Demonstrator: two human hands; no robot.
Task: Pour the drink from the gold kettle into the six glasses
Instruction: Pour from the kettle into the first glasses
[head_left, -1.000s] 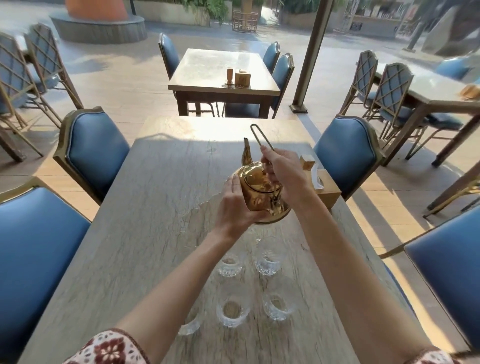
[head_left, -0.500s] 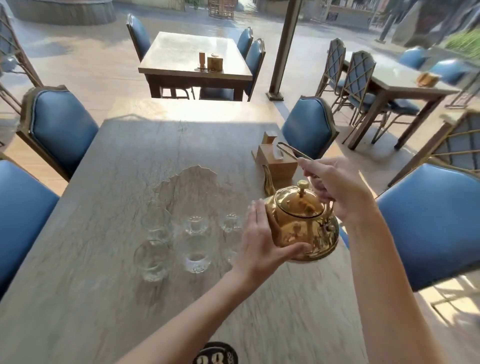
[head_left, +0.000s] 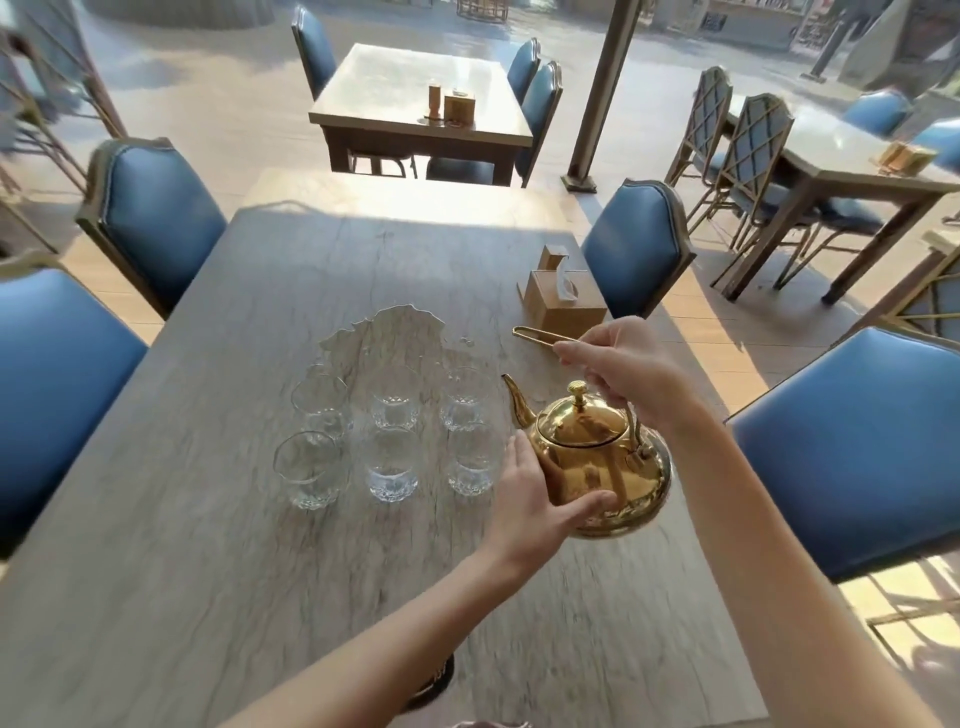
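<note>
Outdoor café/restaurant terrace. Several identical stone-look dining tables (head_left: 218, 519), another one (head_left: 415, 98) straight ahead and one (head_left: 841, 156) to the right. Matching blue padded chairs (head_left: 156, 218) with gold frames around each. Every table carries the same wooden tissue box (head_left: 563, 301). Paved floor, sunlight across it, a support post (head_left: 597, 98) between tables.

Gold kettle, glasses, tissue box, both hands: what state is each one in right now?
Gold kettle: upright, lid on, held to the right of the glasses, not pouring.
Kettle handle: swung up, pinched by the right hand.
Left hand: cupped against the kettle's side.
Six glasses: upright in two rows of three on the table; contents too faint to judge.
Tissue box: tissue sticking out the top.
</note>
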